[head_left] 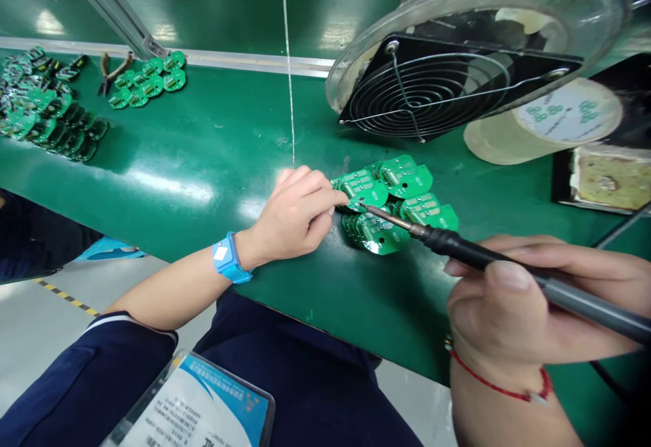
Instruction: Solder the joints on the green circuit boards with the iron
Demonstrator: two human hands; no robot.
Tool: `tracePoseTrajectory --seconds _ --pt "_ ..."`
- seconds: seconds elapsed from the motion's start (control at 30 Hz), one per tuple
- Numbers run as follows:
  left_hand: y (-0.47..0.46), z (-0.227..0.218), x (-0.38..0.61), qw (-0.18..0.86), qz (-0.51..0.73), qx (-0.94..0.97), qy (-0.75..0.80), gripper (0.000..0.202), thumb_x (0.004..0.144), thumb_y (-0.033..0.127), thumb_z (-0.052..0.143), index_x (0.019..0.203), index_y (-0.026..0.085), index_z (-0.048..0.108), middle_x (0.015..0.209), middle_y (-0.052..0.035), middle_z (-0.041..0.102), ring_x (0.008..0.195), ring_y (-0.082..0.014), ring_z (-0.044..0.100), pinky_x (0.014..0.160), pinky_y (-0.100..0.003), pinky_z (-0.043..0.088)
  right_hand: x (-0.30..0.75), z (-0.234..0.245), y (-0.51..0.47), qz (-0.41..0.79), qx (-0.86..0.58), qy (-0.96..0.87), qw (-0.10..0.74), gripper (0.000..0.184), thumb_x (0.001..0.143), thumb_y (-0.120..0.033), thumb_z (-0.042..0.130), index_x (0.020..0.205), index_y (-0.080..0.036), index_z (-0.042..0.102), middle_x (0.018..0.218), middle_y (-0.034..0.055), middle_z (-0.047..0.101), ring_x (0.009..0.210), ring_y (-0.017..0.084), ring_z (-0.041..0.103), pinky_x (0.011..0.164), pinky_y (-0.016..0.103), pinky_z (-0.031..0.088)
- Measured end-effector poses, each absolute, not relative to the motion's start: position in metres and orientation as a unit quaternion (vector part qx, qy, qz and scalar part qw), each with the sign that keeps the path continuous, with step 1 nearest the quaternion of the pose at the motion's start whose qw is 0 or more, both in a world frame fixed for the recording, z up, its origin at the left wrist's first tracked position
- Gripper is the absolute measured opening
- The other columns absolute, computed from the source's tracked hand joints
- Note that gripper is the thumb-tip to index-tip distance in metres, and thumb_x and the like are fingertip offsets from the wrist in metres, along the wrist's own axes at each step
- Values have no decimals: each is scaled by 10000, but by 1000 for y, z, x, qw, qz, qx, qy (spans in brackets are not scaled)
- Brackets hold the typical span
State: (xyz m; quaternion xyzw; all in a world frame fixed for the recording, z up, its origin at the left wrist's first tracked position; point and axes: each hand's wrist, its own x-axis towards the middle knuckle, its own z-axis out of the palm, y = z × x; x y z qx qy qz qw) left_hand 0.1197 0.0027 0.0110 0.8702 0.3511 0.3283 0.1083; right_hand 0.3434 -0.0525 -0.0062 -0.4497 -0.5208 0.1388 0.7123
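Observation:
My right hand (529, 298) grips a soldering iron (488, 257) with a black and grey handle. Its tip touches or nearly touches a green circuit board (363, 189) at the top of a stack. My left hand (302, 213) is closed, the index fingertip at that board's left edge, close to the iron's tip. A thin, pale solder wire (288, 60) runs down from above into my left hand; its end is hidden by the fingers. Beside the worked board lie more green boards (427, 209), stacked in joined clusters on the green bench.
A fan with a wire guard (414, 104) overhangs the boards. To its right are a pale roll (544, 121) and a box with a yellowish pad (610, 179). Far left are piled boards (45, 108), pliers (109, 74) and a small board group (150, 81).

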Motion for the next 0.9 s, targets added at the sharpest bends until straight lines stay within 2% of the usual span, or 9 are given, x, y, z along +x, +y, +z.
tracePoseTrajectory --seconds 0.33,0.7,0.9 --pt "5 9 122 97 324 877 342 191 909 78 482 932 172 647 795 -4 628 760 -154 504 722 -324 325 342 -8 -52 151 -462 -539 688 151 676 -189 738 804 -171 659 637 -6 649 458 135 582 351 263 402" --pt "4 8 126 73 305 887 339 180 966 130 445 929 173 616 824 -16 633 781 -165 491 735 -324 330 340 -1 -53 145 -482 -518 692 138 679 -270 750 724 -193 645 574 -11 612 439 148 572 337 268 395" --pt "3 8 126 50 297 888 348 195 972 136 426 921 179 608 830 -22 630 780 -169 486 728 -328 314 339 -2 -53 148 -484 -529 682 141 669 -239 752 752 -190 649 583 -3 626 459 154 582 355 271 406"
